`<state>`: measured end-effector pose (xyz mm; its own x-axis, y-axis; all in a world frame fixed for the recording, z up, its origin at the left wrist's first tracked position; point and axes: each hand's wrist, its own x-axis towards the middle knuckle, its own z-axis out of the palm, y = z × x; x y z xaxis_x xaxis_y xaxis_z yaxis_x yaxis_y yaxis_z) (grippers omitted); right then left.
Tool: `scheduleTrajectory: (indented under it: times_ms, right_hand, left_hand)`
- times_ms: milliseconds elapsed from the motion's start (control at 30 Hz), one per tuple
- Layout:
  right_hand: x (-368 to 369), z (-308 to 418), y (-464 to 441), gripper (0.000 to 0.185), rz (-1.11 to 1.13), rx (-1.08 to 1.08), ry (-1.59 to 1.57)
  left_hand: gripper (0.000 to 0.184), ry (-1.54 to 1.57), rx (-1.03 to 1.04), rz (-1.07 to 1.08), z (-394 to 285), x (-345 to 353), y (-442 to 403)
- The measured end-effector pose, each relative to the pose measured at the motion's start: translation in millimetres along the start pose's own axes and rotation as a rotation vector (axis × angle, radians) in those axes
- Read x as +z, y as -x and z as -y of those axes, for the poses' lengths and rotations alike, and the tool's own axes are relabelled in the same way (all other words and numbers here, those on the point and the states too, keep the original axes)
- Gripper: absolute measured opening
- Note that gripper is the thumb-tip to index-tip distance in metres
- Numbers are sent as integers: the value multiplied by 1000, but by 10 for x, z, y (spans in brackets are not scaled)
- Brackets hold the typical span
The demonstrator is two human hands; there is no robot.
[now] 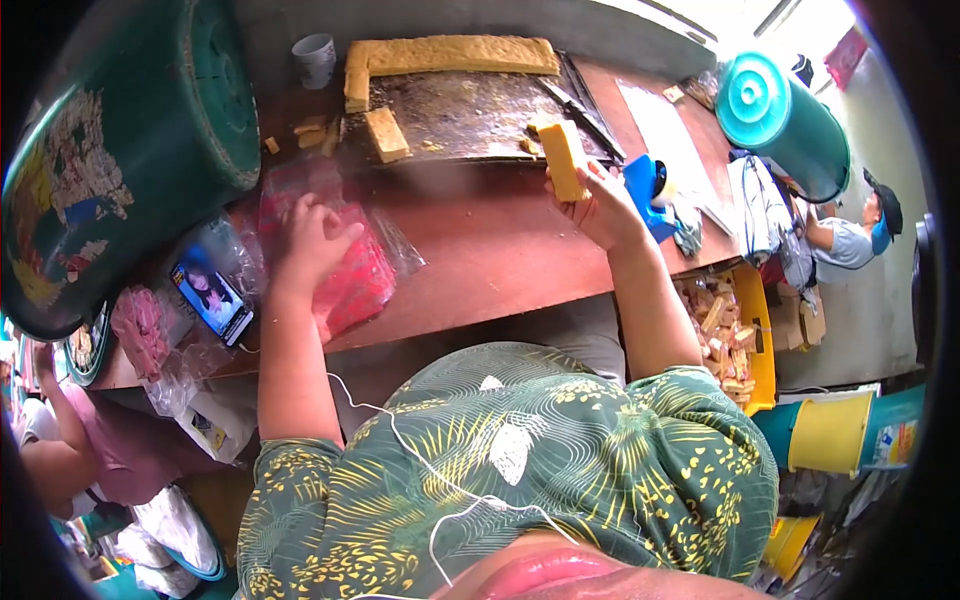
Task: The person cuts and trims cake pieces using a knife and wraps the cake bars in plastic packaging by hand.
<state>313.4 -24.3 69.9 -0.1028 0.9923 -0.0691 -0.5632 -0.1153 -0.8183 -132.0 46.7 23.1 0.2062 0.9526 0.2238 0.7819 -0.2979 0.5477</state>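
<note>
A rectangular bar of yellow cake [565, 160] stands upright in my right hand [607, 207], gripped between thumb and fingers above the table. My left hand [318, 238] rests over a stack of red and clear plastic bags [352, 285], its fingers curled in. Whether a bag is pinched in those fingers is hidden. Behind the hands, a dark baking tray [455, 110] bears an L-shaped strip of cake [450, 55] along its far and left edges. One loose cake piece [386, 135] lies at its left front. A long knife [580, 115] lies across its right side.
A blue tape dispenser [650, 200] stands right of my right hand. A phone [212, 298] and a large green drum [130, 170] are at the left. A yellow crate [757, 340] holds wrapped pieces. Other people sit at left and right. A white cup [314, 60] stands behind.
</note>
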Motion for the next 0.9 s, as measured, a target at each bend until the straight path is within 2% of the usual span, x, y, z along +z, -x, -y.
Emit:
scheduleTrajectory:
  times_ms: [67, 133, 233, 333, 367, 500, 633, 767, 900]
  right_hand:
    - [-209, -120, 214, 38, 47, -27, 8]
    - [-313, -299, 415, 36, -39, -106, 8]
    - [-439, -541, 597, 29, -139, -282, -6]
    - [-437, -630, 571, 28, -187, -381, 115]
    - [-442, -639, 551, 28, -143, -395, 150]
    - [-412, -647, 554, 31, -112, -390, 217]
    - [-410, -657, 545, 31, -91, -397, 213]
    - [-403, -678, 552, 33, -103, -418, 243]
    - [-410, -700, 569, 34, -100, -441, 279]
  left_hand:
    - [34, -58, 1, -1, -140, -38, 81]
    - [34, -59, -8, -28, 13, 47, 93]
    - [33, 180, -56, 38, 63, -90, 52]
    - [29, -6, -89, 33, -254, -319, 256]
    - [24, -120, -3, -23, -98, -247, 270]
    - [20, 103, -21, -4, 336, -187, 165]
    - [25, 187, -214, 33, 260, -354, -30]
    - [35, -255, 50, 54, -3, -271, 117]
    - [28, 29, -6, 86, 407, -246, -29]
